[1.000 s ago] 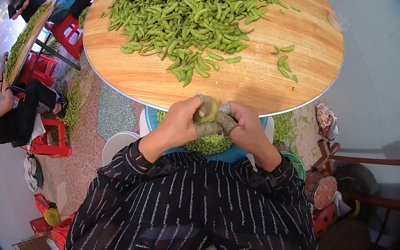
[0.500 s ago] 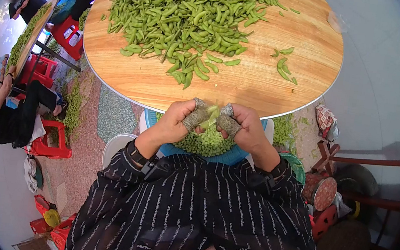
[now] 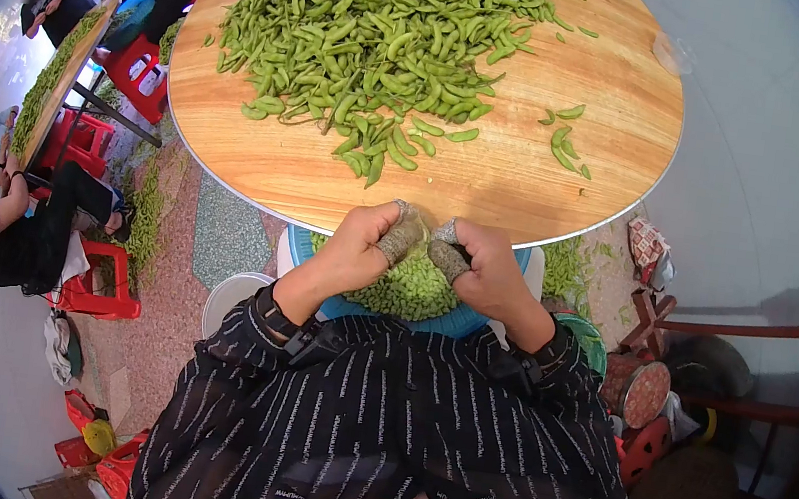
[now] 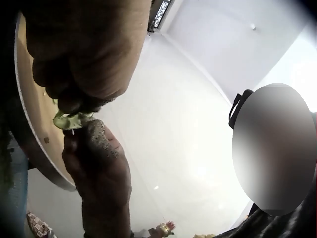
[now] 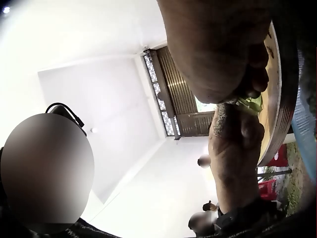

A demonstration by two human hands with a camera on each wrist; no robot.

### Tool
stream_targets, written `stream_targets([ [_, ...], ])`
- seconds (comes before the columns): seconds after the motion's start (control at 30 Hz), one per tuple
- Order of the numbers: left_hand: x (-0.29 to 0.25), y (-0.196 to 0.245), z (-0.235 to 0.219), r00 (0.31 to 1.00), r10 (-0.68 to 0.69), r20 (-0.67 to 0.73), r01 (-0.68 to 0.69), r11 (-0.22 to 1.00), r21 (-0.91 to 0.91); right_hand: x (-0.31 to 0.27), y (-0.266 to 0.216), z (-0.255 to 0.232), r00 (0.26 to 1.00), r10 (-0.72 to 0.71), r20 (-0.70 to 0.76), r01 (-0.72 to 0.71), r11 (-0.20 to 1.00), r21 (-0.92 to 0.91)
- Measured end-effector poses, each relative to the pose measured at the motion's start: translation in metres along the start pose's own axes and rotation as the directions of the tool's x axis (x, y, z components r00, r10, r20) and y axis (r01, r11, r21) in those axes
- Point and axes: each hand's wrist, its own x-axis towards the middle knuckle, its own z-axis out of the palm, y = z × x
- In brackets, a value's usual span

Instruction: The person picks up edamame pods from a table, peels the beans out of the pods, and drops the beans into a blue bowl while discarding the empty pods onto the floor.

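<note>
Left hand (image 3: 351,248) and right hand (image 3: 487,271) meeting at the near edge of the round wooden desk (image 3: 530,181), thumbs wrapped in grey tape. Fingers (image 4: 94,148) of both hands curled inward, pinching one green soybean pod (image 4: 69,120) between them; pod pressed between the two thumbs in the left wrist view, again visible as a green scrap (image 5: 250,103) between the hands in the right wrist view. From the head camera the pod itself hidden behind the taped thumb tips, hands touching each other.

Directly below the hands, at 6 o'clock from the desk, a blue basket (image 3: 352,306) heaped with shelled beans (image 3: 409,291). At 12 o'clock from the hands, a big heap of unshelled pods (image 3: 379,25) spread over the far half of the desk, with a few loose pods (image 3: 566,135) lying apart at about 2 o'clock. White bucket (image 3: 230,296) on the floor at 9 o'clock from the basket. Empty shells (image 3: 146,216) scattered on the floor at 9 o'clock, beside red stools (image 3: 103,276) and seated people (image 3: 7,238) at a second desk (image 3: 54,78). Dark striped sleeves (image 3: 379,408) filling the lower part of the head view.
</note>
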Motion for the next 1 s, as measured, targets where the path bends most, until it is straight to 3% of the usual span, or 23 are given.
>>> stream_targets([
  [0.13,0.001,-0.006,-0.001,1.000,-0.007,0.015,0.007,1.000,0.009,0.001,0.003,0.005,0.999,-0.038,-0.006,0.037,0.996,-0.087],
  [0.2,0.002,-0.002,-0.003,0.989,-0.145,0.024,0.147,0.984,-0.097,0.004,-0.005,0.004,0.998,-0.066,-0.006,0.066,0.996,-0.056],
  [0.23,0.001,0.000,-0.001,0.988,-0.150,0.025,0.152,0.983,-0.099,0.004,-0.003,0.004,0.998,-0.061,-0.004,0.061,0.997,-0.053],
  [0.3,0.002,0.002,0.002,0.988,-0.148,-0.050,0.122,0.931,-0.345,0.005,0.002,0.005,0.987,-0.143,-0.068,0.129,0.977,-0.172],
  [0.43,0.000,-0.001,0.000,0.968,-0.249,-0.020,0.217,0.877,-0.429,0.006,0.001,0.007,0.992,-0.122,-0.016,0.116,0.971,-0.210],
  [0.5,0.000,-0.010,0.002,0.981,-0.179,-0.070,0.146,0.932,-0.332,0.007,0.003,0.006,0.994,-0.080,-0.072,0.075,0.994,-0.074],
  [0.63,-0.007,-0.014,0.005,0.993,-0.079,-0.088,0.056,0.969,-0.242,0.007,0.011,-0.001,0.996,-0.010,-0.089,0.012,1.000,0.019],
  [0.7,-0.010,-0.006,0.000,0.999,0.003,0.034,-0.009,0.984,0.176,0.012,0.023,-0.018,0.955,-0.040,-0.295,0.043,0.999,0.004],
  [0.73,-0.008,0.000,-0.003,1.000,0.012,0.028,-0.017,0.983,0.182,0.016,0.030,-0.034,0.925,0.009,-0.380,-0.002,1.000,0.020],
  [0.77,-0.005,0.009,-0.006,0.957,0.260,0.129,-0.290,0.876,0.385,0.020,0.038,-0.053,0.885,0.058,-0.461,-0.045,0.998,0.040],
  [0.8,-0.002,0.019,-0.009,0.846,0.456,0.275,-0.529,0.659,0.534,0.023,0.043,-0.071,0.853,0.124,-0.507,-0.150,0.989,-0.011],
  [0.83,0.004,0.031,-0.013,0.845,0.465,0.263,-0.530,0.660,0.533,0.025,0.047,-0.085,0.811,0.184,-0.555,-0.256,0.965,-0.055],
  [0.87,0.011,0.032,-0.020,0.841,0.472,0.263,-0.534,0.652,0.538,0.025,0.054,-0.090,0.812,0.173,-0.558,-0.246,0.967,-0.058],
  [0.93,0.029,0.034,-0.036,0.927,0.372,0.052,-0.343,0.782,0.520,0.025,0.074,-0.089,0.747,-0.047,-0.663,-0.062,0.988,-0.140],
  [1.0,0.064,0.033,-0.052,0.912,0.389,-0.126,-0.247,0.770,0.589,0.021,0.075,-0.077,0.743,-0.052,-0.668,-0.098,0.978,-0.185],
])
